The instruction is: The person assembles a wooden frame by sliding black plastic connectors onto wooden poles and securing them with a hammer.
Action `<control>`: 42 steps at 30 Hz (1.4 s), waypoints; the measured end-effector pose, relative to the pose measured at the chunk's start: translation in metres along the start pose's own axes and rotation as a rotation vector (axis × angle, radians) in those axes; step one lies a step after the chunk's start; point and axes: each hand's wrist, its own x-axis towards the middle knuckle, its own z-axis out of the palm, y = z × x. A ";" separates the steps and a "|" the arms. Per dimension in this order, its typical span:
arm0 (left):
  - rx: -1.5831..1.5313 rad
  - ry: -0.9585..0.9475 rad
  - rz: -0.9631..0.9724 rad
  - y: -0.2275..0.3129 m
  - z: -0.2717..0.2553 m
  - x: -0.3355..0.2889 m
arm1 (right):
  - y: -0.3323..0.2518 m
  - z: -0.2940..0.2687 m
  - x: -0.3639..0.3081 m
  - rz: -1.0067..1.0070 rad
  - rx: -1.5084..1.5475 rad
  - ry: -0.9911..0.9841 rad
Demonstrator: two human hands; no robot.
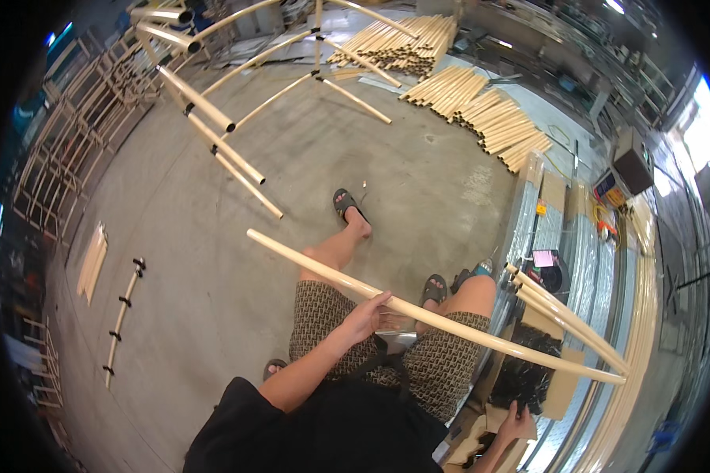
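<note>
A long cream pipe (457, 331) slants across my lap, its far end up to the left and its near end down to the right. My left hand (368, 315) is closed around it near the middle. At the lower right, my right hand (517, 426) is at an open cardboard box (560, 394), fingertips drawn together against black pieces (526, 370). What it pinches, if anything, is too dark to make out. Just beyond the box, several shorter cream pipes (568, 319) lie at an angle, close to the held pipe's right end.
A frame of cream pipes with black joints (213, 118) stands ahead left. Stacked pipes (497, 122) lie at the far right. A teal power tool (481, 270) sits by my right knee. Left on the floor is a pipe with black joints (118, 331). Wrapped lengths (580, 236) run along my right.
</note>
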 end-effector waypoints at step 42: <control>0.342 0.360 0.498 0.158 -0.041 -0.168 | -0.247 0.322 -0.041 -0.961 -0.527 -0.799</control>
